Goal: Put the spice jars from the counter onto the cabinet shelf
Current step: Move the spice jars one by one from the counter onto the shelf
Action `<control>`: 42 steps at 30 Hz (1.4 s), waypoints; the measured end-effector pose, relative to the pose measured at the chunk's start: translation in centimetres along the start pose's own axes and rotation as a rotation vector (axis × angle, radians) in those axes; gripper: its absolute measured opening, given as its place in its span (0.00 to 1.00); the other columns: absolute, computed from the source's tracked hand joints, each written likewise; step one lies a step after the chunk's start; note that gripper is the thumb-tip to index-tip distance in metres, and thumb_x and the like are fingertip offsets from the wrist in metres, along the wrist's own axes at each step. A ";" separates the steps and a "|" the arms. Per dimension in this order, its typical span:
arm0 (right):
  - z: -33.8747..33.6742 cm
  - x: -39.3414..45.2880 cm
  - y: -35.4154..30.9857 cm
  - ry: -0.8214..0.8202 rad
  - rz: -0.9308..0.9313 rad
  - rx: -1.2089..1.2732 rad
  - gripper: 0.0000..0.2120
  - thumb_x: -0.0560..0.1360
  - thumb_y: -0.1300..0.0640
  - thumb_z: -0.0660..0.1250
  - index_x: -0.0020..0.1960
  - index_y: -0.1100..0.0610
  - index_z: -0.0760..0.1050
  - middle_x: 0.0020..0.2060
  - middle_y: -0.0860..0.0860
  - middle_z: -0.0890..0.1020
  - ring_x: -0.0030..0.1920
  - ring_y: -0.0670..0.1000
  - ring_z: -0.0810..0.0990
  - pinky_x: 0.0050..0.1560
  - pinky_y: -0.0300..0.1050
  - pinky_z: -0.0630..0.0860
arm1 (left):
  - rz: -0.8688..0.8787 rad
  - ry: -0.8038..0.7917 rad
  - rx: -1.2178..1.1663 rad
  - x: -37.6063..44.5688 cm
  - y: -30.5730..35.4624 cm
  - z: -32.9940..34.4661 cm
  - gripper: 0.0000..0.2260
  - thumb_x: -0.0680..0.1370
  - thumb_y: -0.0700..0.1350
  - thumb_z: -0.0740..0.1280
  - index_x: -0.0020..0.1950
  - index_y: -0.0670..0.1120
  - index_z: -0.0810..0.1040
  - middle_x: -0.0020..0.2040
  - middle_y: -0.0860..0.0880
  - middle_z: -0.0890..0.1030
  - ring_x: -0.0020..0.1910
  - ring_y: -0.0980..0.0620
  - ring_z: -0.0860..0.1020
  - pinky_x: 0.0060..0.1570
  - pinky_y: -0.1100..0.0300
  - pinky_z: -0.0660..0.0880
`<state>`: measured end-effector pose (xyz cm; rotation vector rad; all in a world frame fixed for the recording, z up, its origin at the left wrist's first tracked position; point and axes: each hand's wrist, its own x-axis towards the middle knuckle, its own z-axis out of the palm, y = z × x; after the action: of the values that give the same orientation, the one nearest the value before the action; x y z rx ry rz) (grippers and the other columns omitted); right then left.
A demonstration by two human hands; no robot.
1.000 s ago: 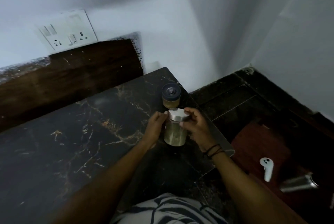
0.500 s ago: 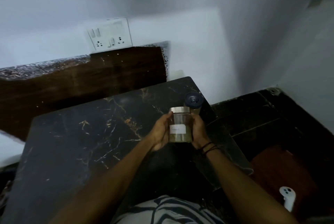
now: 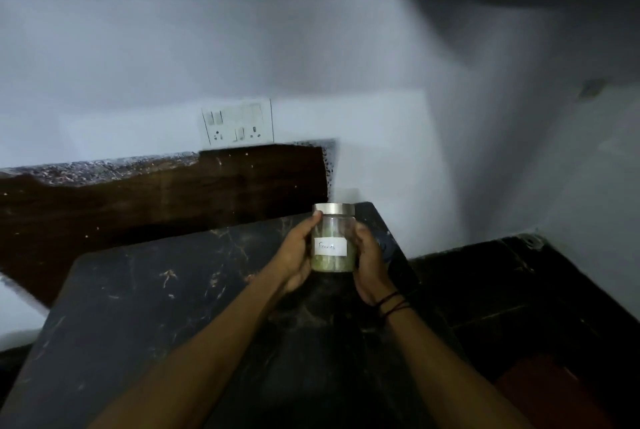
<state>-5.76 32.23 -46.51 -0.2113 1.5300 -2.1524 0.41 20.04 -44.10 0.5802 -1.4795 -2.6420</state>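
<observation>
Before you the pale wall (image 3: 138,58) fills most of the view, with a dark band running across its top. Below it a dark brown wooden backboard (image 3: 166,193) stands along the rear edge of the black marble counter (image 3: 145,307), whose surface shows pale gold veins. To the right of the counter lies a dark tiled floor (image 3: 519,290) in dim light. A white switch and socket plate (image 3: 238,122) sits on the wall just above the backboard. Your two forearms reach forward over the counter, and a few dark bands (image 3: 393,304) circle your right wrist. Your left hand (image 3: 296,255) and your right hand (image 3: 369,262) together hold one spice jar (image 3: 334,238) upright, lifted clear of the counter near its far right corner. Your left fingers are wrapped on the jar's left side, with the thumb pressed up by the lid; your right fingers are wrapped on its right side, so both hands are clamped on the glass. The jar is clear glass with a flat silver metal lid (image 3: 334,209), screwed or pressed on at the top. Inside, a pale green, dried, flaky filling lies in the lower part of the jar, and the upper part looks mostly clear. A small white label (image 3: 330,247) sticks to the front of the glass with a short handwritten word, too blurred to read surely. Just behind your right hand a dark rounded shape (image 3: 386,245) shows on the counter; you cannot tell what it is.
</observation>
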 end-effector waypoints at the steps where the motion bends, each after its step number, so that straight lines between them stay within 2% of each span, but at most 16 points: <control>1: 0.7 0.2 -1.3 -0.012 -0.054 0.008 0.19 0.81 0.50 0.56 0.62 0.62 0.76 0.56 0.61 0.82 0.57 0.62 0.80 0.57 0.58 0.79 | 0.039 -0.002 0.007 0.1 1.5 0.6 0.22 0.79 0.56 0.63 0.64 0.42 0.79 0.59 0.38 0.83 0.55 0.42 0.83 0.56 0.45 0.79; 4: 3.0 0.9 -6.1 -0.113 -0.201 -0.023 0.17 0.80 0.56 0.56 0.64 0.58 0.75 0.58 0.59 0.82 0.57 0.59 0.81 0.56 0.55 0.79 | 0.159 -0.021 0.021 0.4 6.5 2.6 0.23 0.80 0.55 0.62 0.66 0.40 0.78 0.61 0.38 0.82 0.57 0.41 0.81 0.58 0.44 0.78; 6: 4.4 1.4 -10.0 -0.176 -0.285 -0.065 0.17 0.78 0.58 0.57 0.64 0.53 0.76 0.57 0.54 0.84 0.56 0.54 0.82 0.51 0.48 0.80 | 0.231 -0.047 0.053 0.3 10.1 4.1 0.23 0.82 0.55 0.59 0.67 0.41 0.77 0.62 0.37 0.81 0.61 0.39 0.80 0.62 0.41 0.76; 11: 7.8 2.1 -19.3 -0.248 -0.452 -0.010 0.17 0.73 0.55 0.63 0.62 0.50 0.77 0.53 0.49 0.85 0.51 0.48 0.85 0.43 0.40 0.80 | 0.413 -0.083 0.063 -0.6 19.0 8.0 0.16 0.79 0.52 0.63 0.55 0.42 0.84 0.50 0.41 0.85 0.46 0.44 0.84 0.47 0.47 0.81; 13: 9.1 2.5 -22.4 -0.220 -0.514 -0.008 0.14 0.75 0.54 0.64 0.61 0.49 0.76 0.53 0.50 0.84 0.50 0.48 0.84 0.42 0.41 0.80 | 0.504 -0.091 0.084 -1.1 22.3 9.4 0.13 0.75 0.48 0.64 0.51 0.45 0.86 0.47 0.43 0.85 0.44 0.44 0.83 0.48 0.45 0.80; 16: 10.9 3.0 -26.4 -0.144 -0.611 -0.033 0.10 0.79 0.57 0.62 0.60 0.52 0.74 0.52 0.51 0.83 0.49 0.50 0.82 0.44 0.44 0.80 | 0.613 -0.128 0.164 -1.9 26.3 11.3 0.17 0.71 0.48 0.65 0.57 0.45 0.83 0.49 0.45 0.84 0.48 0.45 0.80 0.51 0.45 0.78; 19: 12.4 3.1 -29.3 -0.079 -0.727 -0.049 0.05 0.79 0.57 0.62 0.54 0.52 0.74 0.42 0.45 0.83 0.41 0.44 0.81 0.38 0.38 0.79 | 0.697 -0.090 0.234 -2.1 28.6 13.1 0.15 0.78 0.47 0.64 0.61 0.44 0.80 0.52 0.44 0.84 0.49 0.46 0.79 0.47 0.48 0.76; 21: 13.2 2.9 -31.0 -0.061 -0.773 -0.035 0.04 0.80 0.57 0.62 0.52 0.53 0.74 0.41 0.46 0.82 0.40 0.43 0.81 0.37 0.38 0.78 | 0.764 -0.052 0.231 -2.1 29.7 14.0 0.12 0.81 0.46 0.63 0.62 0.44 0.77 0.54 0.42 0.83 0.50 0.45 0.81 0.44 0.51 0.77; 23: 13.7 2.9 -32.8 -0.053 -0.812 -0.022 0.04 0.80 0.57 0.62 0.52 0.54 0.75 0.43 0.49 0.82 0.42 0.46 0.80 0.40 0.41 0.77 | 0.835 -0.056 0.221 -2.0 30.9 14.7 0.11 0.80 0.47 0.67 0.61 0.46 0.76 0.55 0.43 0.84 0.50 0.47 0.83 0.42 0.54 0.80; 25: 13.9 3.1 -34.4 -0.061 -0.833 -0.016 0.05 0.80 0.57 0.62 0.52 0.54 0.76 0.46 0.51 0.82 0.46 0.49 0.80 0.45 0.44 0.77 | 0.908 -0.061 0.253 -2.0 32.1 15.5 0.14 0.78 0.48 0.69 0.63 0.49 0.77 0.56 0.47 0.85 0.52 0.49 0.84 0.47 0.55 0.82; 29: 14.4 4.1 -37.4 -0.094 -0.844 -0.041 0.11 0.79 0.60 0.61 0.58 0.52 0.77 0.53 0.50 0.82 0.53 0.49 0.80 0.54 0.45 0.77 | 1.022 0.056 0.363 -1.8 35.2 17.2 0.16 0.78 0.52 0.70 0.63 0.49 0.80 0.56 0.46 0.84 0.56 0.47 0.82 0.57 0.47 0.81; 32: 14.9 5.7 -39.7 -0.025 -0.882 -0.172 0.16 0.78 0.59 0.64 0.65 0.53 0.75 0.57 0.48 0.80 0.57 0.48 0.79 0.59 0.45 0.76 | 1.056 0.153 0.348 -0.9 37.7 18.5 0.19 0.76 0.52 0.72 0.64 0.45 0.78 0.57 0.45 0.83 0.52 0.51 0.82 0.50 0.55 0.81; 34: 15.3 7.0 -40.8 0.042 -0.911 -0.260 0.17 0.78 0.56 0.65 0.67 0.52 0.73 0.57 0.47 0.80 0.56 0.46 0.79 0.57 0.44 0.75 | 1.079 0.197 0.363 0.0 39.1 19.3 0.17 0.77 0.51 0.72 0.62 0.44 0.78 0.57 0.44 0.83 0.51 0.51 0.82 0.47 0.56 0.80; 37: 16.0 9.1 -42.2 0.171 -0.978 -0.423 0.13 0.78 0.52 0.64 0.62 0.50 0.73 0.54 0.45 0.79 0.51 0.46 0.78 0.51 0.40 0.73 | 1.130 0.296 0.485 1.8 40.6 20.6 0.16 0.79 0.51 0.68 0.64 0.45 0.78 0.58 0.46 0.82 0.55 0.48 0.82 0.58 0.47 0.79; 40: 16.4 11.5 -43.5 0.247 -1.009 -0.577 0.05 0.78 0.55 0.63 0.54 0.50 0.70 0.48 0.46 0.77 0.42 0.43 0.75 0.40 0.37 0.69 | 1.164 0.422 0.684 3.8 42.1 21.8 0.16 0.81 0.50 0.64 0.65 0.45 0.78 0.59 0.44 0.81 0.56 0.47 0.80 0.59 0.48 0.77; 42: 16.4 13.5 -44.5 0.280 -0.998 -0.667 0.02 0.78 0.57 0.62 0.51 0.52 0.70 0.49 0.51 0.78 0.44 0.49 0.75 0.42 0.42 0.69 | 1.152 0.444 0.762 5.4 42.8 22.4 0.12 0.81 0.47 0.62 0.61 0.45 0.80 0.57 0.46 0.82 0.55 0.47 0.80 0.57 0.51 0.77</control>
<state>-24.19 23.29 -1.70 -1.1392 2.6731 -2.2631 -18.02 13.94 0.43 0.1743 -1.8115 -1.0141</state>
